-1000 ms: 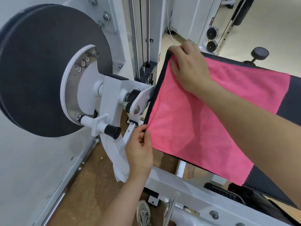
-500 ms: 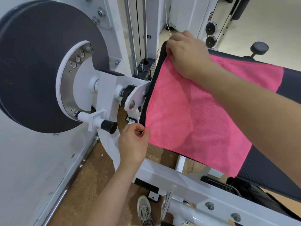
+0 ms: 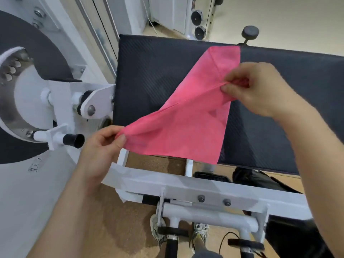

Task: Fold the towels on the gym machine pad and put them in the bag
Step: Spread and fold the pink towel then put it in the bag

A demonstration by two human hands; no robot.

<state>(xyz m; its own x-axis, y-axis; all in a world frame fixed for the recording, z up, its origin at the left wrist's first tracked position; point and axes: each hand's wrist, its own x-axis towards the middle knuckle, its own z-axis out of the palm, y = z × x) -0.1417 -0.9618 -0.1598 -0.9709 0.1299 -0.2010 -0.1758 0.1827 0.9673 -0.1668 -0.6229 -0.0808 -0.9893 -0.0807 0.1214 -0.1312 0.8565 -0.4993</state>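
Machine disc [image 3: 33, 58], black and round, fills the 9 o'clock side of the view. Black pad [image 3: 149, 75] of the gym machine spans from 12 to 3 o'clock and serves as the bench for folding. White frame [image 3: 186, 185] runs across below it, at 6 o'clock.

Pink towel [image 3: 186, 131] lies at the centre, partly raised off the pad. Its far edge rests on the pad toward 12 o'clock. Its near corner hangs over the pad's near edge toward 5 o'clock. One taut edge runs in a straight line between the two hands.

Dark object [image 3: 260, 180] under the pad at 4 o'clock may be the bag; this cannot be confirmed.

Right hand [image 3: 260, 90], at 3 o'clock, pinches one end of the taut edge between thumb and curled fingers. Left hand [image 3: 100, 146], at 8 o'clock, pinches the other end between thumb and forefinger, just off the pad's left edge.

Step in hand, as judged: the first fold, laying the raised edge onto the resting part. No fold is complete and nothing is bagged.

Hazards:
- Skewed fold. The raised edge runs diagonally over the pad; laid down so, the corners will not meet.
- Slip. Part of the towel overhangs the near edge, so a pull toward 6 o'clock could drag it to the floor [image 3: 130, 229].
- Snag. The left hand works near the black-capped pin [image 3: 73, 140] at 8 o'clock, where loose cloth could catch.
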